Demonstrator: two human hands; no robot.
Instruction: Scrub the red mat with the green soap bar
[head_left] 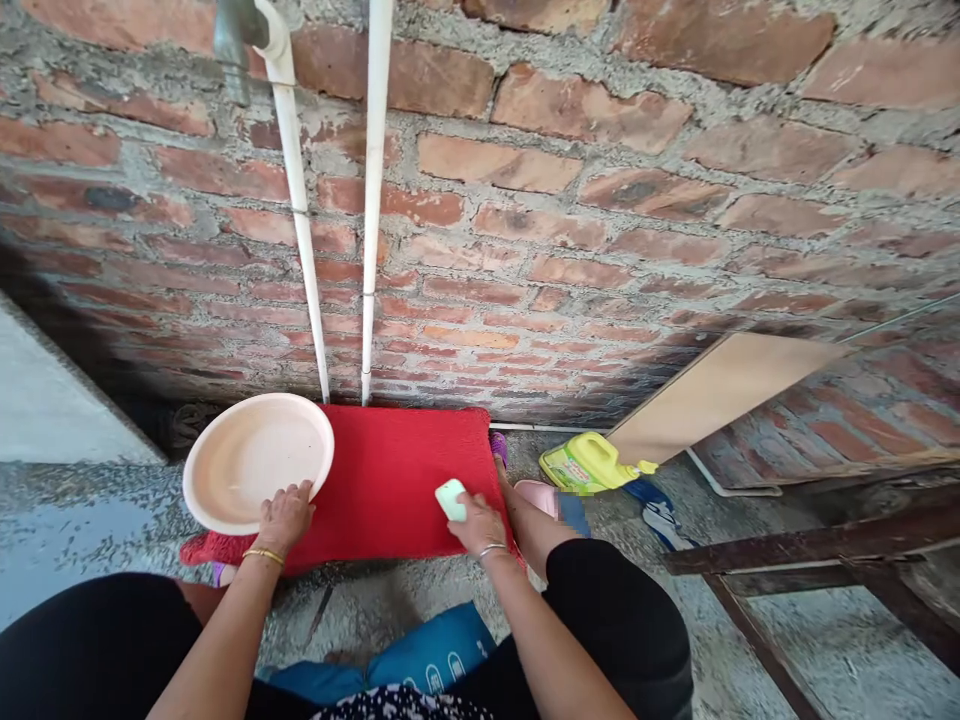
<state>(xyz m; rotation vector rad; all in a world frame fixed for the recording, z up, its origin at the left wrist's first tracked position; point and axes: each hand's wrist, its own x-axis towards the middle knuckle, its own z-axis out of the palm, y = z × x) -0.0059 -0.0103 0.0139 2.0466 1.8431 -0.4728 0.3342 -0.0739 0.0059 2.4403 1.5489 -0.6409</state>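
A shallow, pale pink plastic basin (pixel 259 420) lies at the left, over the left end of a red cloth mat (pixel 405 460). My left hand (pixel 286 518) is closed on the basin's near right rim, its thumb side toward the mat. The basin looks nearly empty, with a few tiny dark specks. Over the right part of the mat, my right hand (pixel 480 525) grips a pale green bar of soap (pixel 451 499); its lower end is hidden by the fingers. The mat is spread wide between my legs.
Two white pipes (pixel 369 200) and a tap (pixel 234 50) run along the brick wall. A yellow-green jug (pixel 592 461), a slipper (pixel 664 520) and a leaning board (pixel 727 390) stand right. A wooden frame (pixel 817 540) is nearer; a blue bag (pixel 427 650) lies below me. Wet floor at left.
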